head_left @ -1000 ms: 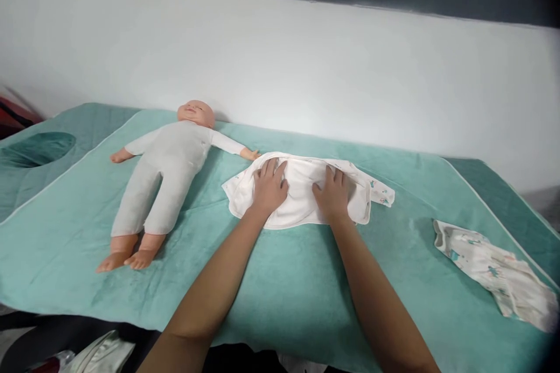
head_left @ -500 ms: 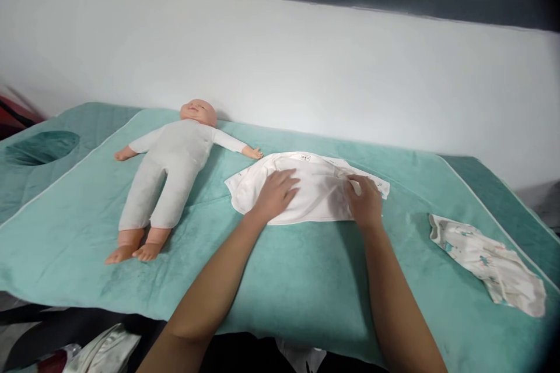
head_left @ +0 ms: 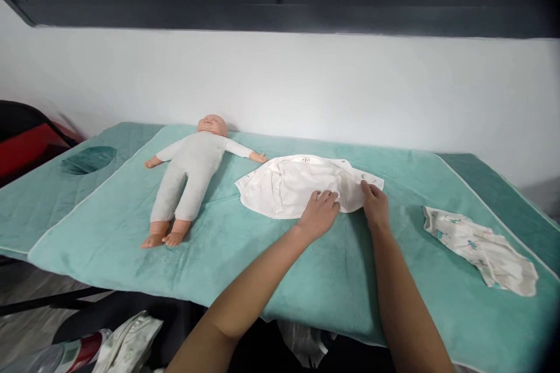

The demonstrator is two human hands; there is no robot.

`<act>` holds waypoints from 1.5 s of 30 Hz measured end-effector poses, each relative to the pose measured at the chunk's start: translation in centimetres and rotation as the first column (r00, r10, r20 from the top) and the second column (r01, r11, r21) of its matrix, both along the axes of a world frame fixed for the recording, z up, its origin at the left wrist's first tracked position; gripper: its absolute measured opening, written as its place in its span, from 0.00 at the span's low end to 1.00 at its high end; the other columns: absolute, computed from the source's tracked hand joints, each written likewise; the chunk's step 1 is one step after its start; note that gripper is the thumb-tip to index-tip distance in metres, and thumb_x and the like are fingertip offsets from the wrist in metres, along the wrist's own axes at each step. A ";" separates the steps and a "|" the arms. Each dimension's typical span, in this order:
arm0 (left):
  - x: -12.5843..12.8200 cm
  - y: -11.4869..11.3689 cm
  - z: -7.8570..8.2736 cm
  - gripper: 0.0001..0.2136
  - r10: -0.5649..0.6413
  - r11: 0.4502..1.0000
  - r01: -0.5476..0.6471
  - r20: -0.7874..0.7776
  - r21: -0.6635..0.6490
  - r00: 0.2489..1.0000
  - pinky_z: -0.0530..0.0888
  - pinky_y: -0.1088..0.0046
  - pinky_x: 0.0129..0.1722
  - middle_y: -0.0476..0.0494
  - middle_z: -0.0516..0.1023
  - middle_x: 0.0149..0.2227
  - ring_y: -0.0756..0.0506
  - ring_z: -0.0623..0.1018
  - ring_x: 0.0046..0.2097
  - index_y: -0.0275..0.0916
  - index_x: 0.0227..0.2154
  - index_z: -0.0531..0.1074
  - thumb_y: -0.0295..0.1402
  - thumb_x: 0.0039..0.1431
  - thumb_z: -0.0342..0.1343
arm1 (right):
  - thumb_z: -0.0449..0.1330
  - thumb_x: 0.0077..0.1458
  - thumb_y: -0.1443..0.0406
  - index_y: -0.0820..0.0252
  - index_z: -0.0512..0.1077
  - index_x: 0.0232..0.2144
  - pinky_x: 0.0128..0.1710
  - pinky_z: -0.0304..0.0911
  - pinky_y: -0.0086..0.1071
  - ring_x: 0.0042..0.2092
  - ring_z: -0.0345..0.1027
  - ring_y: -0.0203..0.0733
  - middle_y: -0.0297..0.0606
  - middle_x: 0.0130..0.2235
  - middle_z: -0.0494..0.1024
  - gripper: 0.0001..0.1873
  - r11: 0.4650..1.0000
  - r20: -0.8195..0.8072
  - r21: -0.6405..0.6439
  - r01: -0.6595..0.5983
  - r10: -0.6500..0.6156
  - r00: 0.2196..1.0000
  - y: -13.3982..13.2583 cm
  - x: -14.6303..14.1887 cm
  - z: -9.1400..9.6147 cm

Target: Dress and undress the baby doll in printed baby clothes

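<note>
A white baby top lies spread on the green bed, with a small printed label at its upper edge and patterned corners at both sides. My left hand rests on its lower right part, fingers stretched over the cloth. At the right end, my right hand pinches the edge of the top between thumb and fingers. Left of the top, a baby doll in a white cloth body lies on its back, one hand close to the garment's left corner.
Folded patterned baby clothing lies on the right of the green bed cover. A face hole is at the bed's left end. Behind stands a white wall below a dark window frame. A bottle and cloth sit low left.
My left hand has moved right across the top, towards my right hand. My right hand has shifted slightly right to the garment's edge. The view has tilted up, showing the window.
</note>
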State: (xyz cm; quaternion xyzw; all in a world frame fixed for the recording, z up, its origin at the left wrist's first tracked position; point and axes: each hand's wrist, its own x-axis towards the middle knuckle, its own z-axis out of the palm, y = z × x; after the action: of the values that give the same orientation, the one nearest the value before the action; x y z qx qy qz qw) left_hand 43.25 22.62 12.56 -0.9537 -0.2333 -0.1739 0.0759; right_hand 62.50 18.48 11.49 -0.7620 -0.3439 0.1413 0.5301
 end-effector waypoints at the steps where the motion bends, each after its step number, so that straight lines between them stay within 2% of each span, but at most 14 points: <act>1: 0.0 -0.1 -0.1 0.10 -0.023 1.000 0.024 -0.016 0.017 1.000 0.66 0.58 0.48 0.37 0.73 0.51 0.40 0.71 0.52 0.37 0.40 0.73 0.28 0.68 0.46 | 0.54 0.56 0.44 0.64 0.78 0.36 0.39 0.61 0.35 0.38 0.69 0.44 0.42 0.36 0.79 0.29 0.998 0.046 -0.015 0.064 -0.063 0.997 0.0 0.7 -0.2; 4: -0.8 -0.2 -0.3 0.10 -0.120 0.993 0.121 -0.033 0.005 0.992 0.66 0.61 0.45 0.40 0.75 0.46 0.42 0.72 0.48 0.37 0.41 0.72 0.26 0.68 0.45 | 0.59 0.53 0.49 0.63 0.77 0.44 0.44 0.62 0.39 0.45 0.68 0.50 0.48 0.44 0.78 0.26 0.966 0.307 -0.106 0.235 -0.194 0.932 0.0 2.5 -0.8; 6: -1.2 -0.1 -0.5 0.10 -0.181 0.983 0.180 -0.012 -0.032 0.983 0.66 0.63 0.44 0.40 0.75 0.46 0.43 0.72 0.47 0.38 0.44 0.72 0.30 0.70 0.46 | 0.61 0.51 0.50 0.61 0.76 0.49 0.46 0.61 0.42 0.50 0.66 0.54 0.52 0.49 0.75 0.28 0.950 0.437 -0.168 0.262 -0.166 0.884 0.1 3.3 -1.1; 10: -0.2 -0.1 -0.7 0.16 -0.079 0.991 0.082 0.030 -0.107 0.996 0.67 0.60 0.43 0.37 0.74 0.49 0.39 0.71 0.49 0.38 0.51 0.70 0.42 0.68 0.51 | 0.60 0.53 0.50 0.56 0.79 0.44 0.42 0.60 0.38 0.46 0.67 0.50 0.46 0.47 0.76 0.22 0.944 0.449 -0.303 0.128 0.022 0.893 0.8 5.5 -1.0; 13: 1.3 -0.1 -0.8 0.09 -0.021 0.995 0.020 -0.008 -0.101 1.000 0.67 0.61 0.41 0.37 0.74 0.46 0.39 0.72 0.48 0.37 0.44 0.72 0.32 0.68 0.50 | 0.61 0.53 0.51 0.56 0.80 0.38 0.38 0.58 0.35 0.38 0.68 0.44 0.39 0.39 0.79 0.18 0.914 0.329 -0.406 -0.006 0.153 0.932 1.1 7.5 -0.8; 18: 1.0 -0.4 -0.4 0.11 -0.192 0.975 0.196 0.043 -0.108 0.980 0.67 0.62 0.42 0.38 0.75 0.43 0.42 0.73 0.46 0.37 0.42 0.73 0.29 0.69 0.44 | 0.57 0.55 0.53 0.62 0.79 0.36 0.40 0.60 0.36 0.36 0.66 0.42 0.43 0.37 0.78 0.20 0.990 0.398 -0.133 0.050 0.007 0.917 1.2 8.3 -1.0; 24: -0.2 -0.9 -0.3 0.14 -0.331 0.851 0.391 0.218 -0.351 0.918 0.71 0.66 0.43 0.43 0.79 0.42 0.45 0.77 0.45 0.41 0.45 0.75 0.38 0.71 0.45 | 0.54 0.56 0.61 0.62 0.79 0.40 0.46 0.63 0.40 0.42 0.66 0.46 0.46 0.41 0.73 0.17 0.975 0.566 0.084 0.206 -0.216 0.795 1.4 7.1 -1.2; 28: -1.5 1.5 -0.5 0.14 -0.065 0.844 0.296 0.463 -0.447 0.884 0.74 0.67 0.50 0.43 0.80 0.46 0.46 0.77 0.49 0.43 0.50 0.74 0.35 0.71 0.44 | 0.52 0.59 0.64 0.62 0.77 0.44 0.47 0.66 0.40 0.42 0.69 0.45 0.45 0.41 0.75 0.17 0.987 0.614 0.160 0.015 -0.111 0.781 0.8 5.2 -0.1; 32: -8.6 7.1 -0.7 0.15 0.402 0.883 -0.172 0.514 -0.438 0.758 0.70 0.59 0.59 0.39 0.77 0.51 0.42 0.74 0.56 0.42 0.49 0.73 0.29 0.66 0.45 | 0.51 0.64 0.63 0.58 0.76 0.42 0.51 0.67 0.41 0.47 0.71 0.46 0.44 0.43 0.78 0.14 0.962 0.658 0.106 -0.250 0.121 0.744 -0.3 0.8 1.3; 34: -13.5 9.6 -1.0 0.14 0.591 0.801 -0.438 0.429 -0.408 0.683 0.66 0.54 0.61 0.35 0.75 0.53 0.37 0.71 0.57 0.39 0.49 0.74 0.29 0.63 0.48 | 0.50 0.66 0.64 0.57 0.76 0.44 0.55 0.64 0.43 0.49 0.71 0.46 0.43 0.45 0.79 0.14 0.922 0.686 0.014 -0.387 0.273 0.675 -0.7 -2.1 1.6; 36: -17.6 11.1 -1.3 0.15 0.768 0.641 -0.623 0.370 -0.449 0.523 0.65 0.50 0.61 0.31 0.74 0.53 0.34 0.71 0.57 0.36 0.48 0.73 0.33 0.61 0.52 | 0.51 0.67 0.63 0.56 0.75 0.48 0.61 0.60 0.45 0.52 0.71 0.45 0.41 0.49 0.79 0.14 0.856 0.700 -0.101 -0.507 0.423 0.575 -1.0 -5.0 1.6; 39: -20.5 11.6 -1.9 0.13 0.853 0.522 -0.683 0.280 -0.511 0.441 0.67 0.49 0.58 0.32 0.74 0.52 0.32 0.71 0.56 0.38 0.44 0.74 0.38 0.59 0.55 | 0.55 0.67 0.59 0.57 0.71 0.55 0.66 0.54 0.50 0.60 0.65 0.49 0.42 0.59 0.73 0.18 0.722 0.686 -0.286 -0.630 0.613 0.392 -1.1 -8.3 1.1; 42: -20.3 12.0 -2.2 0.08 0.866 0.497 -0.678 0.260 -0.542 0.427 0.67 0.49 0.55 0.35 0.76 0.49 0.32 0.71 0.54 0.40 0.37 0.73 0.38 0.57 0.57 | 0.57 0.66 0.59 0.57 0.72 0.55 0.64 0.58 0.50 0.65 0.59 0.51 0.44 0.62 0.69 0.18 0.629 0.665 -0.395 -0.670 0.699 0.265 -1.0 -9.8 0.7; 45: -19.6 13.5 -2.1 0.06 0.855 0.519 -0.580 0.380 -0.628 0.353 0.71 0.57 0.50 0.40 0.77 0.40 0.38 0.75 0.46 0.40 0.37 0.70 0.36 0.60 0.55 | 0.54 0.67 0.66 0.57 0.75 0.47 0.64 0.58 0.49 0.65 0.59 0.49 0.42 0.60 0.72 0.11 0.618 0.684 -0.420 -0.664 0.697 0.216 -0.9 -9.9 0.8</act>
State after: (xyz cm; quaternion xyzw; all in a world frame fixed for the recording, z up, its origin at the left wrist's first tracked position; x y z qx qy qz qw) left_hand 23.68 36.13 10.49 -0.6109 -0.6756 -0.3917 -0.1302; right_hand 52.56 17.58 12.24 -0.5168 -0.8362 0.0057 0.1834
